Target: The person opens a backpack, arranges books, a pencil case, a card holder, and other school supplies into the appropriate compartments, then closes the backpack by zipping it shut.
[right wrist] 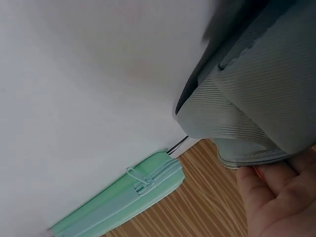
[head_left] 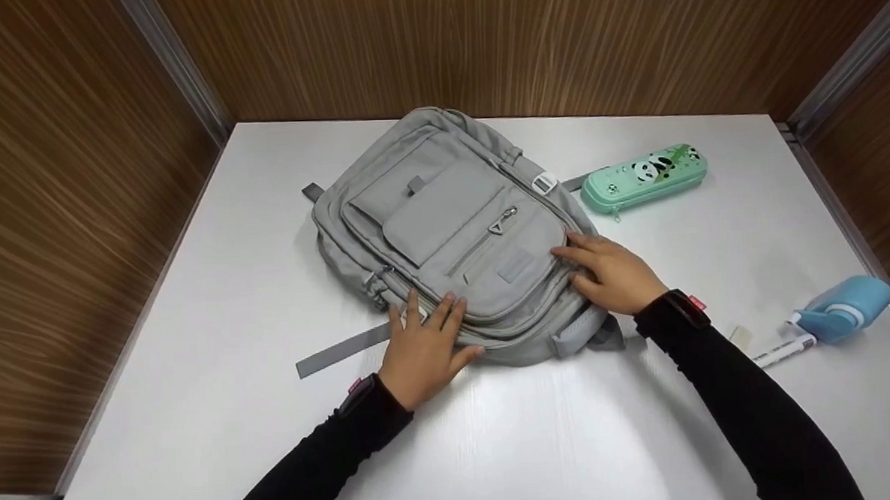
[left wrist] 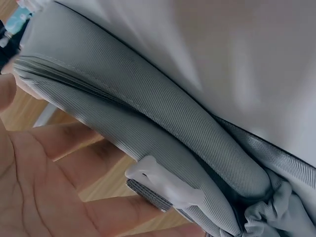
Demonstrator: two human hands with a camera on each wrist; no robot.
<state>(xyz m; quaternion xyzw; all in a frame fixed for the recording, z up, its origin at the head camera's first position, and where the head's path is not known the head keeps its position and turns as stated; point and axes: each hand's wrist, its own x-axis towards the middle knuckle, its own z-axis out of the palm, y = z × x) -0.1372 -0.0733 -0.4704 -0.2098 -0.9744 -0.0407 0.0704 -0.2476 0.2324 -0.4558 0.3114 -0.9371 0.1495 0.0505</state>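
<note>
A grey backpack (head_left: pixel 443 212) lies flat on the white table, its front pockets facing up and its top end pointing away. My left hand (head_left: pixel 423 356) touches the near left edge of the bag, fingers straight and spread beside a side strap (head_left: pixel 344 348). A pale buckle (left wrist: pixel 165 182) shows by those fingers in the left wrist view. On the opposite edge rests my right hand (head_left: pixel 615 276), its fingers extended over the rim of the front compartment. In the right wrist view its fingertips are right at a zip edge (right wrist: pixel 254 162), partly hidden by the fabric.
A mint pencil case (head_left: pixel 645 177) with pandas lies right of the backpack. Farther right are a blue bottle (head_left: pixel 846 308), a white marker (head_left: pixel 785 350) and a small pale block (head_left: pixel 740 336) near my right sleeve. Wood-grain panels (head_left: pixel 481 45) enclose the table.
</note>
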